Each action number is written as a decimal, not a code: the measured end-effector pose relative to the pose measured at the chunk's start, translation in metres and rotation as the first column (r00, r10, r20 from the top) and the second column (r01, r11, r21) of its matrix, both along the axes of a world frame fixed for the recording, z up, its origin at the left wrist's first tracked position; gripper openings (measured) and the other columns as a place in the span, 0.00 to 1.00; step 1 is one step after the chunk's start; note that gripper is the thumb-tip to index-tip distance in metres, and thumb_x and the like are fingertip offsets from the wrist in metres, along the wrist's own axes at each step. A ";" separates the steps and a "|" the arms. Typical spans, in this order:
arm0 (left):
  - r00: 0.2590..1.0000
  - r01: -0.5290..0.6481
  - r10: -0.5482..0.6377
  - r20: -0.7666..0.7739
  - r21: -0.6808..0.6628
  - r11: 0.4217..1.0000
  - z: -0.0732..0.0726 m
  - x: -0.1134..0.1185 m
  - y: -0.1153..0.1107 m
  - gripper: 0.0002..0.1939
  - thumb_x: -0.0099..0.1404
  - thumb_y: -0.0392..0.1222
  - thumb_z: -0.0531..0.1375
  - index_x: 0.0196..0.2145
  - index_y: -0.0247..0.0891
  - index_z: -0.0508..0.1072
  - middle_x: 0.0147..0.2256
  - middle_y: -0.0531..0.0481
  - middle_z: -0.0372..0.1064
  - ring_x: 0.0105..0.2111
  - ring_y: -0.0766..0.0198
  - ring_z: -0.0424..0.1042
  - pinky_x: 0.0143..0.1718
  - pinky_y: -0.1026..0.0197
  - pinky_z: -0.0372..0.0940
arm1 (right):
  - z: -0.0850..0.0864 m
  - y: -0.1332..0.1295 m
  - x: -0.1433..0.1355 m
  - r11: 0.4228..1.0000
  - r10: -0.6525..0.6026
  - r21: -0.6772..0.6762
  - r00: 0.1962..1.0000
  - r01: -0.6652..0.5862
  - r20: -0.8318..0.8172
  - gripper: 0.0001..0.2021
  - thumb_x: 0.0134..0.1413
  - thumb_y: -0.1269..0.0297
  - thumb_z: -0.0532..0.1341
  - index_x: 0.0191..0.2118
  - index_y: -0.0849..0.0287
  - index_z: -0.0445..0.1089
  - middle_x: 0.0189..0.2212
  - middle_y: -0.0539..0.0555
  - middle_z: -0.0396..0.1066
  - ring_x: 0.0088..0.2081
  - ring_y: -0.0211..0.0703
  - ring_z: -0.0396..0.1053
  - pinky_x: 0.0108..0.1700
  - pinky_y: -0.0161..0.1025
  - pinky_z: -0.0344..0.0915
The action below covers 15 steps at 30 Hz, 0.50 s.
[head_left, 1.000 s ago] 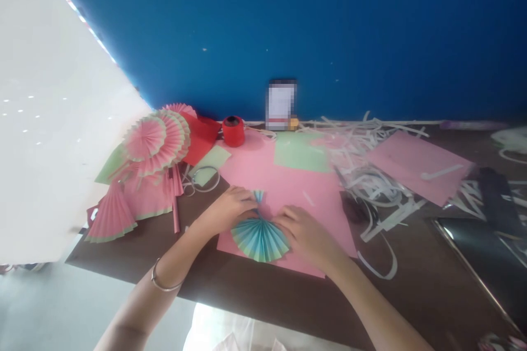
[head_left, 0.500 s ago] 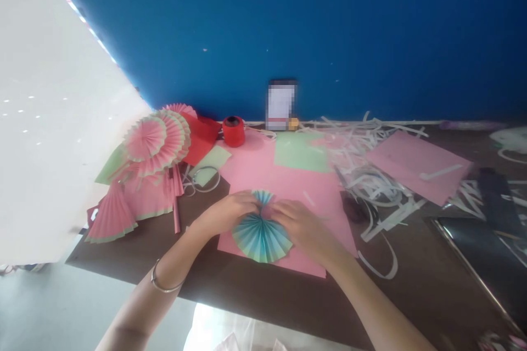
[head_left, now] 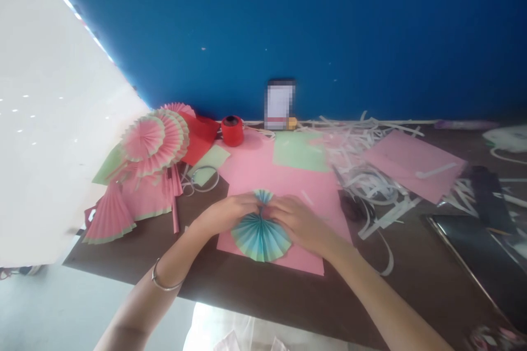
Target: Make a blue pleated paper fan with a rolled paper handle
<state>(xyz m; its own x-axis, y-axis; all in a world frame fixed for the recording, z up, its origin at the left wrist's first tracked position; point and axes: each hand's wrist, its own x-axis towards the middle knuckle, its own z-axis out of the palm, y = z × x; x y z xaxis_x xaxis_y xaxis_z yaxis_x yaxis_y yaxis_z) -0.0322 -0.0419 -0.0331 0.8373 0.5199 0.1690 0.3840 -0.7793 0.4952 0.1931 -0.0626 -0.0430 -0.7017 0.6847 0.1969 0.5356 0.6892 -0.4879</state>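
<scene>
A round pleated paper fan, blue-green with a pale yellow-green edge, lies spread over pink paper sheets. Its folds meet near the centre, between my two hands. My left hand, below which a bangle circles the forearm, is closed on the fan's upper left side. From the right, my right hand pinches the fan close to its centre. The fingertips of both hands nearly meet there, and they cover part of the folds. A light green sheet rests on the pink paper behind.
Finished pink pleated rosettes and a folded pink fan are piled at left. A red tape roll stands at the back by the blue wall. White paper strips, a pink sheet and a dark flat panel lie at right.
My right hand has shifted very slightly at the fan's centre. Both hands keep hold of the fan, which stays almost in place; the whole view has drifted a little.
</scene>
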 end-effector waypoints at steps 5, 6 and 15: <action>1.000 -0.013 0.013 0.008 0.016 1.000 -0.001 -0.002 0.001 0.15 0.61 0.24 0.49 0.38 0.36 0.70 0.47 0.46 0.68 0.47 0.65 0.67 0.49 0.59 0.65 | 0.006 0.009 -0.003 0.998 0.053 0.014 0.997 -0.054 0.047 0.13 0.59 0.70 0.50 0.40 0.55 0.71 0.38 0.56 0.70 0.44 0.44 0.65 0.50 0.46 0.58; 1.000 -0.025 0.025 0.003 0.021 0.999 -0.002 -0.002 0.001 0.15 0.61 0.24 0.49 0.39 0.36 0.70 0.48 0.46 0.67 0.48 0.65 0.67 0.49 0.60 0.65 | 0.007 0.010 -0.004 0.999 0.051 0.008 0.997 -0.052 0.054 0.13 0.59 0.70 0.49 0.39 0.56 0.71 0.38 0.56 0.70 0.43 0.44 0.65 0.49 0.47 0.59; 0.997 -0.069 0.071 -0.018 0.088 0.994 -0.007 -0.006 0.003 0.20 0.58 0.21 0.47 0.41 0.37 0.69 0.54 0.45 0.60 0.55 0.64 0.60 0.52 0.59 0.63 | 0.016 0.020 -0.008 0.997 0.073 -0.041 0.996 -0.072 0.046 0.14 0.57 0.73 0.50 0.38 0.56 0.72 0.38 0.56 0.70 0.44 0.45 0.65 0.49 0.46 0.60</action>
<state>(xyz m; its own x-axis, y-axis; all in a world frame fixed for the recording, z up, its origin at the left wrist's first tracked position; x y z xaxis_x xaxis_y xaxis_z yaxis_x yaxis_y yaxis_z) -0.0378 -0.0385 -0.0401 0.8033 0.5613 0.1990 0.4486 -0.7901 0.4177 0.1846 -0.0428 -0.0266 -0.7577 0.6383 0.1359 0.5082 0.7077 -0.4908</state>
